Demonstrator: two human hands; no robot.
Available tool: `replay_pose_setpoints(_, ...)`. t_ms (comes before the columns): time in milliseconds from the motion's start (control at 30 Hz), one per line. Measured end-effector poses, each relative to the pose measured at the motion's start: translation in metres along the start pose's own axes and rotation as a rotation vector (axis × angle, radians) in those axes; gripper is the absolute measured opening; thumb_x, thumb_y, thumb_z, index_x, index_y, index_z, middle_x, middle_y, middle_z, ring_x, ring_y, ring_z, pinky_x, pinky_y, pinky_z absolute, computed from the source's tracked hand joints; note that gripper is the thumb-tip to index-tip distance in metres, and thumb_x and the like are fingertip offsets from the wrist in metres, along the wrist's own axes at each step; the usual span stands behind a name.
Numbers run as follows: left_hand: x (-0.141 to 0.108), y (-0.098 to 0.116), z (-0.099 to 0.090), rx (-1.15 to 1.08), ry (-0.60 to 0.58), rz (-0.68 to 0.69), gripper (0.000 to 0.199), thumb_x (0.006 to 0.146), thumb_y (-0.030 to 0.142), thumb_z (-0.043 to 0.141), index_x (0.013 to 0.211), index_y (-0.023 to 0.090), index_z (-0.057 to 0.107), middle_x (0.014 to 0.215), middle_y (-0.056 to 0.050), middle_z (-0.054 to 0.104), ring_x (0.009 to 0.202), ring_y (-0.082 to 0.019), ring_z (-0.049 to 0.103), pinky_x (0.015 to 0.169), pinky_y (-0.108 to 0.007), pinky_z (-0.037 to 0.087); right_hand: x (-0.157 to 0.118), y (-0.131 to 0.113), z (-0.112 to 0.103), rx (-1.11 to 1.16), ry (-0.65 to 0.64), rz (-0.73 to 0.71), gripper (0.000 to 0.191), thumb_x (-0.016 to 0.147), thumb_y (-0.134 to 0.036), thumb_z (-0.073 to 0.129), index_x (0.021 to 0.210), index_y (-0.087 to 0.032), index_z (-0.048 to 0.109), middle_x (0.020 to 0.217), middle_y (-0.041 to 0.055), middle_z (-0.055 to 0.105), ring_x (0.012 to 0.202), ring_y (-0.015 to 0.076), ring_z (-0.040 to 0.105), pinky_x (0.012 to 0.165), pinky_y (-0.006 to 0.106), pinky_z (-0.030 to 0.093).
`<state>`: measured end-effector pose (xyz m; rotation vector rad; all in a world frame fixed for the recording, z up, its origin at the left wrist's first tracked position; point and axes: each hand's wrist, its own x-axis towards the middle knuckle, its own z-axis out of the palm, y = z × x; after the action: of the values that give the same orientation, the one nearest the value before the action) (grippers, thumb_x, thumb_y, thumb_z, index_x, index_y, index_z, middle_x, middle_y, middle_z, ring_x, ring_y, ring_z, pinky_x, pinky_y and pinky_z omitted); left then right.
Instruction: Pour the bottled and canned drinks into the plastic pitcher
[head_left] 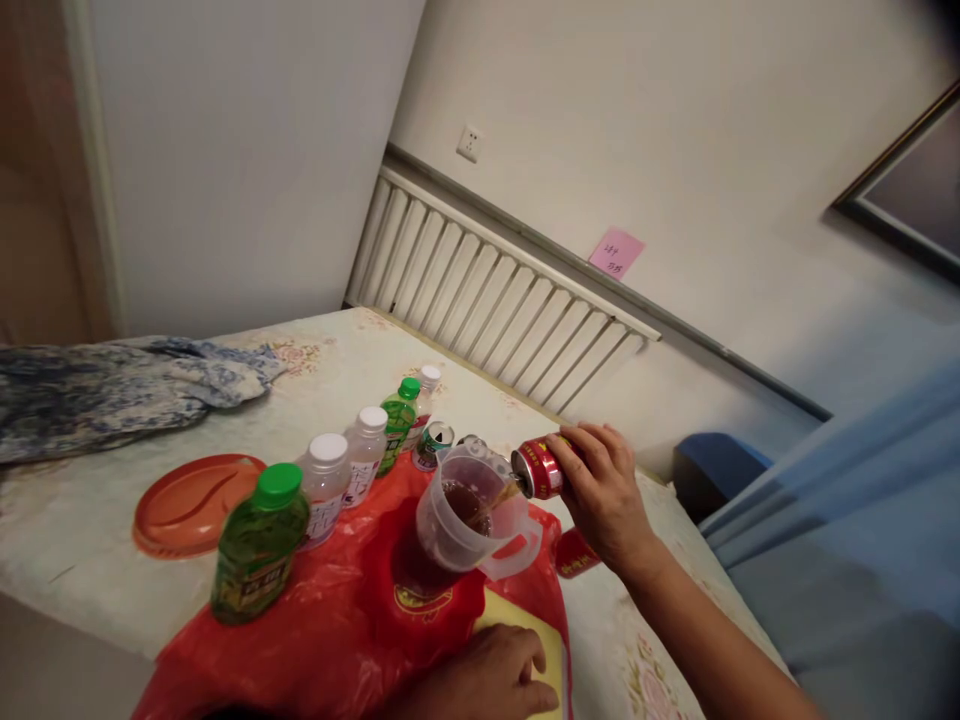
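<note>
Right hand (606, 490): grasped tilted red can (540, 468), pouring brown liquid (460, 502).
Jug (437, 538): caught it, left of can.
Left hand (491, 668): lay near, over yellow sheet (553, 655); I couldn't tell its grip.

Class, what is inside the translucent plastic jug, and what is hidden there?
Inside the jug is brown liquid, with a stream entering from the tilted red can in the right hand. The liquid hides the jug's bottom, so anything lying there cannot be seen.
</note>
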<state>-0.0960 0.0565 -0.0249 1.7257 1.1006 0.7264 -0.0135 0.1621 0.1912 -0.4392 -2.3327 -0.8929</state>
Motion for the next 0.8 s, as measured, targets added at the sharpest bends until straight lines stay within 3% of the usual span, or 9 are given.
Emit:
replay_pose_setpoints(467,0.0011,0.0004,0.0011,0.017,0.045,-0.026,0.024,0.080,0.040,0.058,0.097,0.024,0.062,0.088,0.001,0.066,0.075,-0.017,0.056,0.062,-0.025,0.039,0.0087,0.0037,-0.0086,-0.035,-0.048,-0.067,0.042,0.089,-0.015,0.060,0.129,-0.023,0.054,0.122,0.0105,0.060,0.122,0.0303,0.045,0.107,0.056,0.034)
replay_pose_setpoints(800,0.0010,0.0006,0.0006,0.030,0.035,-0.013,0.025,0.080,0.042,0.057,0.097,0.024,0.061,0.090,0.000,0.063,0.080,-0.018,0.053,0.069,-0.028,0.040,0.0075,0.0048,-0.0082,-0.036,-0.050,-0.080,0.040,0.089,-0.012,0.058,0.128,-0.023,0.055,0.123,0.0107,0.060,0.123,0.0303,0.044,0.106,0.056,0.035)
